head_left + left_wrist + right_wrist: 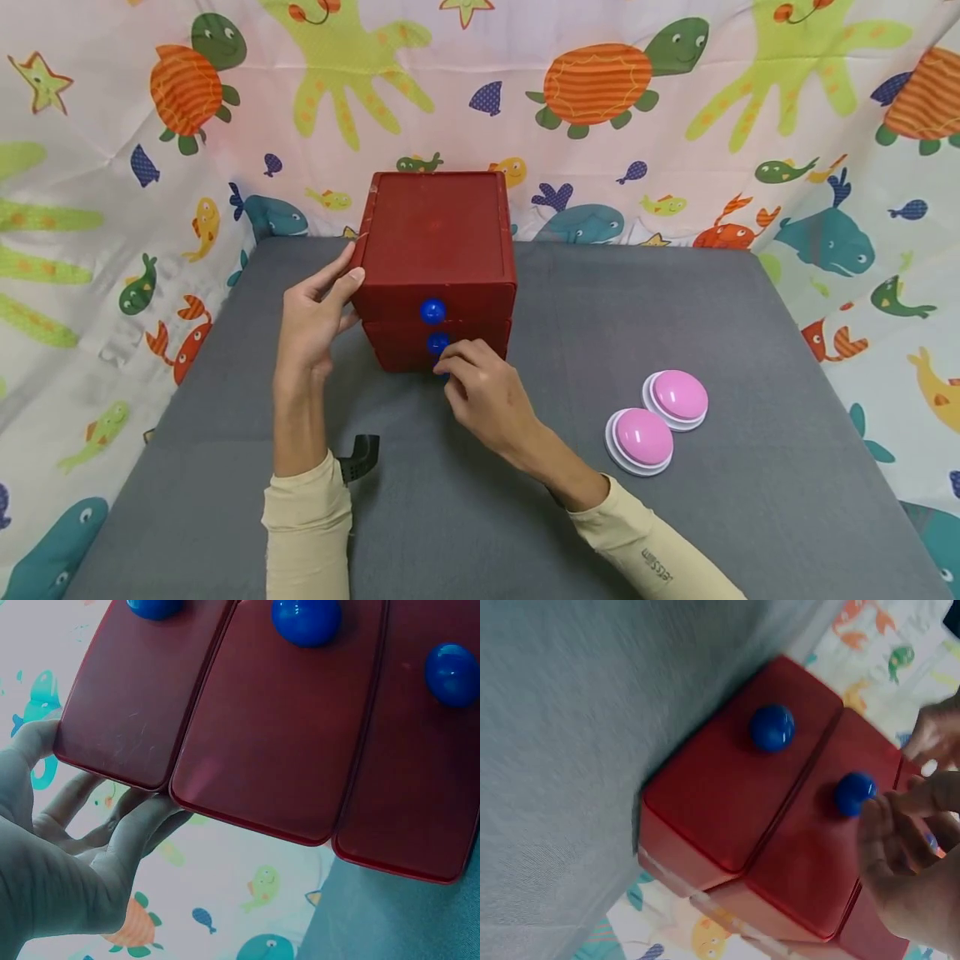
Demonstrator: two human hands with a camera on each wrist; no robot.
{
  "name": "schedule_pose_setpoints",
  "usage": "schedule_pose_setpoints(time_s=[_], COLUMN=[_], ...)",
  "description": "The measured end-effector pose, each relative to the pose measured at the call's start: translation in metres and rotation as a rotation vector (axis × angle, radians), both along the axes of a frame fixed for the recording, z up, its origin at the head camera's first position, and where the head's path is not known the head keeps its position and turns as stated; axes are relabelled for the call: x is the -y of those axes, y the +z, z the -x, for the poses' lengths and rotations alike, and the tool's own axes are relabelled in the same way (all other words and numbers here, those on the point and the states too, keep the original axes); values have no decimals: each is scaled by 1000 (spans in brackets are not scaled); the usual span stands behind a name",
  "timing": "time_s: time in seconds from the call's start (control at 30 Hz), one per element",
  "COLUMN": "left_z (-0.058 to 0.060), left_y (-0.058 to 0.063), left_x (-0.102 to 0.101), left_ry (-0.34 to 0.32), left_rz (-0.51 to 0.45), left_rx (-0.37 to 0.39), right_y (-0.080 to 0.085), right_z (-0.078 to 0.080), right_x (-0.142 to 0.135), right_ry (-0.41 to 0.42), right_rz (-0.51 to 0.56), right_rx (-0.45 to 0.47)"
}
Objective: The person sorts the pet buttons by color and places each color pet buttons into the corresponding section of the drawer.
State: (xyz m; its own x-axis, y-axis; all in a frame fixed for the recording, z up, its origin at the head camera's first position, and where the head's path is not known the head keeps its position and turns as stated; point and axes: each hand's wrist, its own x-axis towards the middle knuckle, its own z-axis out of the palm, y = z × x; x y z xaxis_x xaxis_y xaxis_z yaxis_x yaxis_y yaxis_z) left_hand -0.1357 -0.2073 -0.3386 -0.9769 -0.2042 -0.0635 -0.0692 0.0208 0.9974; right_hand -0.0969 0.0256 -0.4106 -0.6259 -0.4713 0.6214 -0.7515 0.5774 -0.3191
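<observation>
A dark red three-drawer box (438, 233) stands on the grey table, its blue knobs facing me. My left hand (311, 321) touches its left side, thumb at the upper front corner. In the left wrist view, the other fingers (150, 817) lie against the side by the top and middle drawers. My right hand (483, 387) is at the lower front, fingers bent. In the right wrist view its fingertips (877, 806) are right at the middle knob (853, 793), which shows almost whole. The bottom knob (772, 727) is uncovered there; the hand partly hides the top knob (931, 840).
Two pink dome buttons (643, 437) on white bases sit to the right on the grey table (600, 333). Beside the left sleeve shows a black curved piece (362, 457). A cloth printed with sea animals (592, 83) hangs around the back and sides.
</observation>
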Motion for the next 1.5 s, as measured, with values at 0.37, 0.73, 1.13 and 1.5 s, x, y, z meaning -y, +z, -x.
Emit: schedule_pose_setpoints(time_s=[0.37,0.73,1.13,1.5], left_z=[2,2,2,1], left_y=[-1,-2,-4,-5], left_x=[-1,1,0,-1], left_ry=[0,1,7,11], left_rz=[-15,-15,-25,-4], left_rx=[-12,-28,-20,-47], right_y=[-28,-24,-5,8], right_z=[4,2,-34,-56], right_x=[20,22,19,19], right_ry=[-80,11,124,169], right_rz=[-436,-465,-592,-691], right_rx=[15,130,309,401])
